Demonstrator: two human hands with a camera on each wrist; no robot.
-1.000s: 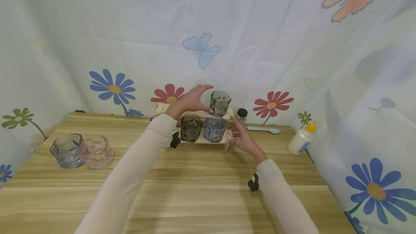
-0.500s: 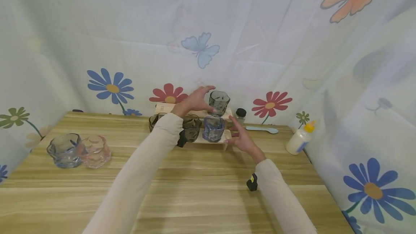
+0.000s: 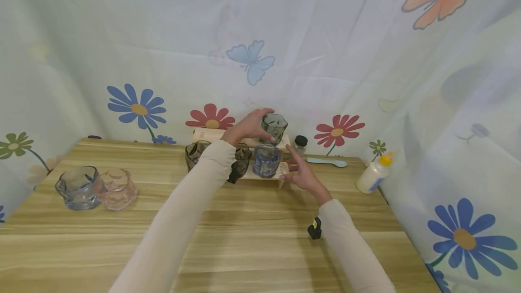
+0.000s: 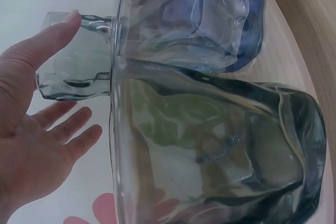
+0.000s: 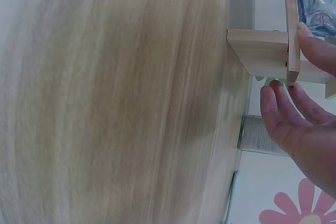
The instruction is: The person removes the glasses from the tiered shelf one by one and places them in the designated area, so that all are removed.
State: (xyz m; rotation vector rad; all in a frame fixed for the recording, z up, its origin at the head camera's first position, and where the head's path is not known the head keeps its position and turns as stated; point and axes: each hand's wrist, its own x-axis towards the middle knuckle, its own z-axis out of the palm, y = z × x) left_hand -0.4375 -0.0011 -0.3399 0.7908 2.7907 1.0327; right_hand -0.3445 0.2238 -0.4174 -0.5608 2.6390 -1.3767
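Observation:
A two-step wooden rack (image 3: 203, 134) stands at the back of the table. On its upper step sits a green-grey glass (image 3: 278, 125); my left hand (image 3: 246, 126) reaches around its left side. In the left wrist view the thumb (image 4: 58, 32) overlaps this glass, while three loosely extended fingers show apart from it. A blue glass (image 3: 266, 162) and two dark glasses (image 3: 243, 159) occupy the lower step, partly behind my left sleeve. My right hand (image 3: 305, 177) holds the rack's right end, thumb on the lower board (image 5: 293, 51) and fingertips at its end and underside.
On the table's left, a blue-grey glass (image 3: 79, 189) and a pink glass (image 3: 118, 189) stand close together. Right of the rack are a black-lidded jar (image 3: 300, 143), a pale blue spoon (image 3: 327, 162) and a yellow-capped bottle (image 3: 372, 177). A floral curtain (image 3: 183, 67) hangs behind.
My left hand has moved right, bringing its thumb and fingers around the green-grey glass. My right hand and the rack have stayed in place.

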